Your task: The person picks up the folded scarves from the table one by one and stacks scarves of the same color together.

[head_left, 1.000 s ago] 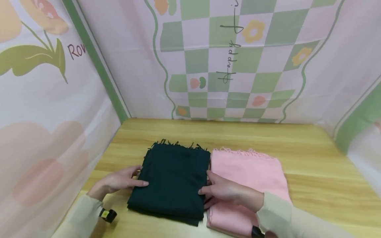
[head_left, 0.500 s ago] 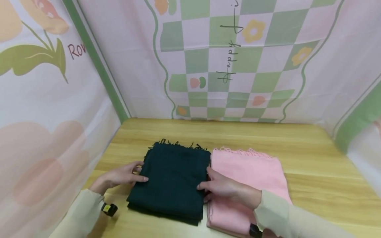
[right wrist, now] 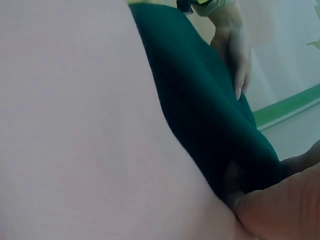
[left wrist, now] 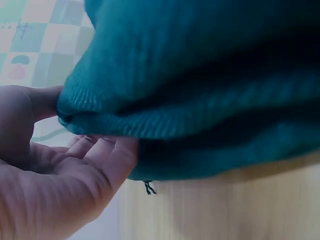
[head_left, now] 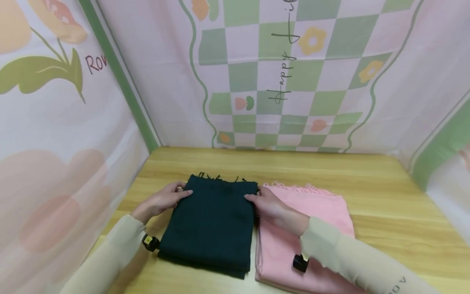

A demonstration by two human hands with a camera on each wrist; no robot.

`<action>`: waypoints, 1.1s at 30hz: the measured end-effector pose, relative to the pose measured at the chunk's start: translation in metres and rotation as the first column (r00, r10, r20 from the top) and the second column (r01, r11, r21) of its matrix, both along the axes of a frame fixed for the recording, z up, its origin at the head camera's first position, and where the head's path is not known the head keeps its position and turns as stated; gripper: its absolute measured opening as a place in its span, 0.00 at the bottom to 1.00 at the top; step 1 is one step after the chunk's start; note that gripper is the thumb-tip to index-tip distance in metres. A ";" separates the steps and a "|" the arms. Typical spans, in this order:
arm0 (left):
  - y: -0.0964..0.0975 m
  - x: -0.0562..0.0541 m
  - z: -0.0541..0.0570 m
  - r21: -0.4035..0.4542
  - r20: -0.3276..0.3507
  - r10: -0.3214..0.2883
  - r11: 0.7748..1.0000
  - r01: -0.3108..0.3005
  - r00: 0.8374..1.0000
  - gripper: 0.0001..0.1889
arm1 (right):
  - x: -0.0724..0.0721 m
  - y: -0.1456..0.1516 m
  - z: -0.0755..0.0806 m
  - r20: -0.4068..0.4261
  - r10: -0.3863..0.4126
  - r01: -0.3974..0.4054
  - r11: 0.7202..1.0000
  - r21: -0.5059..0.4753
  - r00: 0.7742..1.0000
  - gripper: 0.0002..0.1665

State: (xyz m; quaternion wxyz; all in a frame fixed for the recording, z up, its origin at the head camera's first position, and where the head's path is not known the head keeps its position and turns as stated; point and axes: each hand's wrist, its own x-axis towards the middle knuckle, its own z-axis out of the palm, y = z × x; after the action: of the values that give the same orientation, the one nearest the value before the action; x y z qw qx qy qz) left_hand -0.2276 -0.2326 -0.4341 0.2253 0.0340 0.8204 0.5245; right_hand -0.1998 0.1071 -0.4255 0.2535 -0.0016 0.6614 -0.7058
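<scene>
A folded dark green scarf (head_left: 213, 224) with fringe along its far edge lies on the table. My left hand (head_left: 161, 201) pinches its far left corner, the thumb on top. In the left wrist view, the fingers (left wrist: 107, 155) curl beneath the scarf's layered edge (left wrist: 160, 125). My right hand (head_left: 274, 210) pinches the far right corner, thumb on top; its other fingers are mostly hidden by the cloth. To the right lies a folded pink scarf (head_left: 315, 208) with fringe at the far side, partly covered by my right hand and sleeve.
A wood-grain table (head_left: 385, 204) carries both scarves. Behind it hangs a checked, flower-printed cloth (head_left: 271, 77), and another printed cloth (head_left: 62, 134) bounds the left side. A small black wrist camera (head_left: 150, 242) sits on my left sleeve.
Both hands have slid away from me along the dark green scarf's sides, from about the middle to its far corners. Its fringe now shows less. The pink scarf has stayed put.
</scene>
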 end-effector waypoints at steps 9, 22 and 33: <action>-0.010 0.012 -0.002 -0.088 -0.020 -0.029 0.996 0.027 0.999 0.26 | 0.001 0.017 0.007 -0.255 0.127 -0.042 0.949 0.314 0.959 0.44; -0.018 0.025 -0.001 -0.228 -0.235 -0.130 0.971 0.076 0.963 0.11 | 0.029 0.101 0.047 -0.682 0.380 0.286 0.701 0.653 0.625 0.40; -0.038 0.011 0.021 -0.405 -0.791 -0.199 0.879 -0.252 0.579 0.16 | 0.012 0.217 0.071 -0.787 0.501 0.682 0.434 0.589 0.361 0.47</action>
State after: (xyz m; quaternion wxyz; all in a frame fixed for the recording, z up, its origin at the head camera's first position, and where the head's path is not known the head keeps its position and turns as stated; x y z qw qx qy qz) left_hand -0.2168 -0.2710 -0.4132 -0.1834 0.2014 0.9332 0.2342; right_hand -0.1876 0.3241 -0.3549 -0.2597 -0.2158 0.9341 -0.1162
